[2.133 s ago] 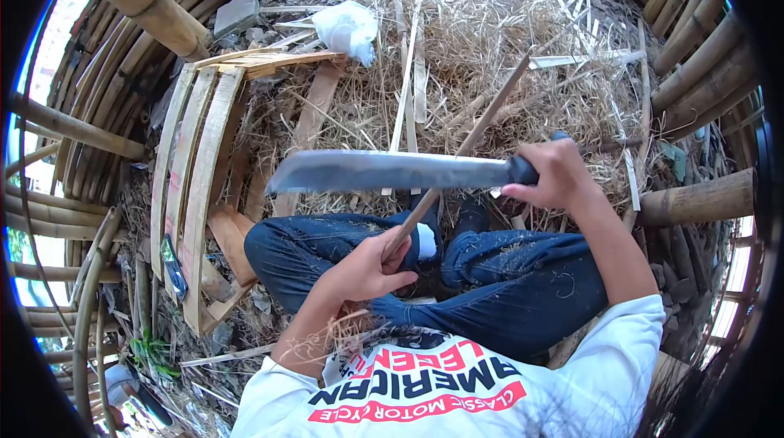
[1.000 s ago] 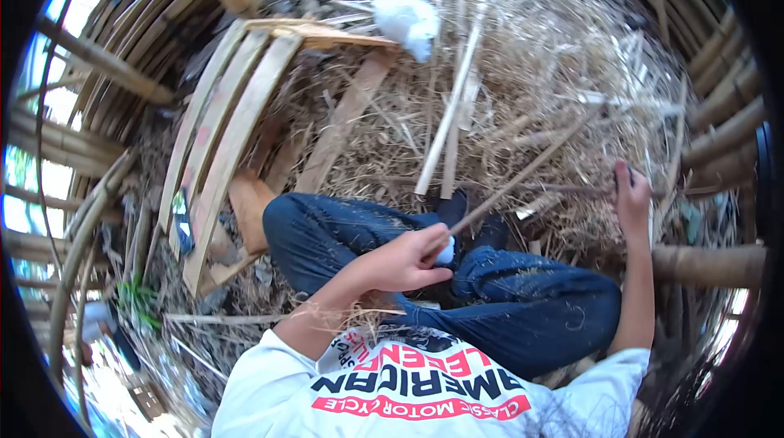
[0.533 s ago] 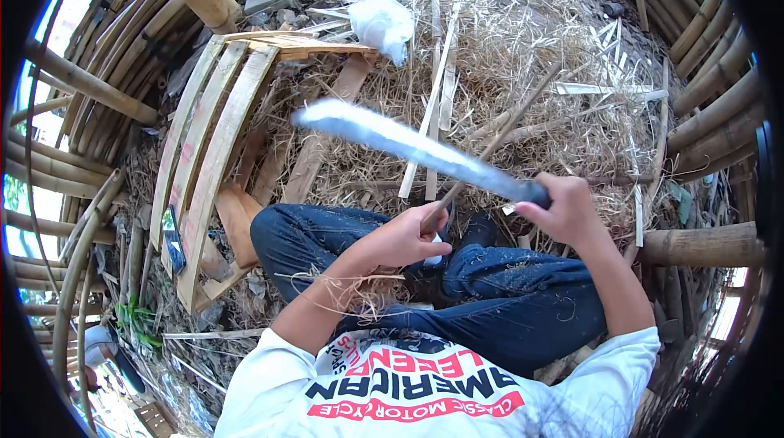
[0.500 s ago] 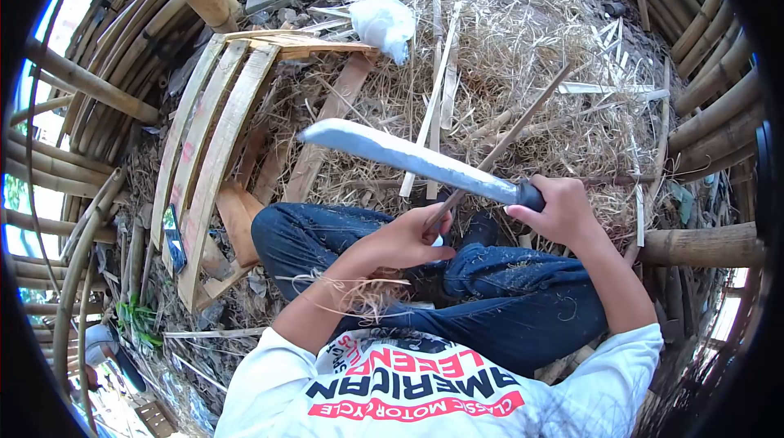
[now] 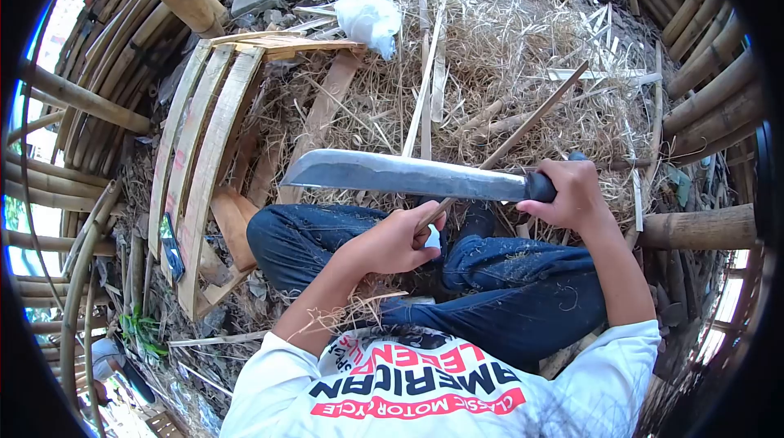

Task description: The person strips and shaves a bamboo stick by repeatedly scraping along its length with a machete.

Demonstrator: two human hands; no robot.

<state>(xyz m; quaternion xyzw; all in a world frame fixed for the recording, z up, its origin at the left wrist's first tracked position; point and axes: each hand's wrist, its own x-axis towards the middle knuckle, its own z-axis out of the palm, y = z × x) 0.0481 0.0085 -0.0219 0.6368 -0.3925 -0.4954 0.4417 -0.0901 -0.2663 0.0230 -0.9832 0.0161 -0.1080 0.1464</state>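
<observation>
My right hand (image 5: pixel 569 191) is closed round the black handle of a machete (image 5: pixel 400 174), whose wide steel blade points left across the view. A thin bamboo strip (image 5: pixel 535 119) slants from upper right down to my left hand (image 5: pixel 394 240), which grips its lower end. The blade crosses over the strip a short way above my left fingers. Pale shavings (image 5: pixel 351 314) hang by my left forearm and lap. Below the hands, my legs in dark blue trousers (image 5: pixel 523 295) are folded on the ground.
A slatted wooden crate (image 5: pixel 214 136) stands at the left. Dry shavings (image 5: pixel 523 46) and long bamboo strips (image 5: pixel 428 87) cover the ground ahead, near a white plastic bag (image 5: pixel 369 23). Bamboo poles (image 5: pixel 702 228) enclose both sides. Part of another person (image 5: pixel 110 359) shows at lower left.
The machete blade has turned from tilted to nearly level, its tip now lower and further left. My right hand has shifted slightly right, and the strip's upper end moved right too.
</observation>
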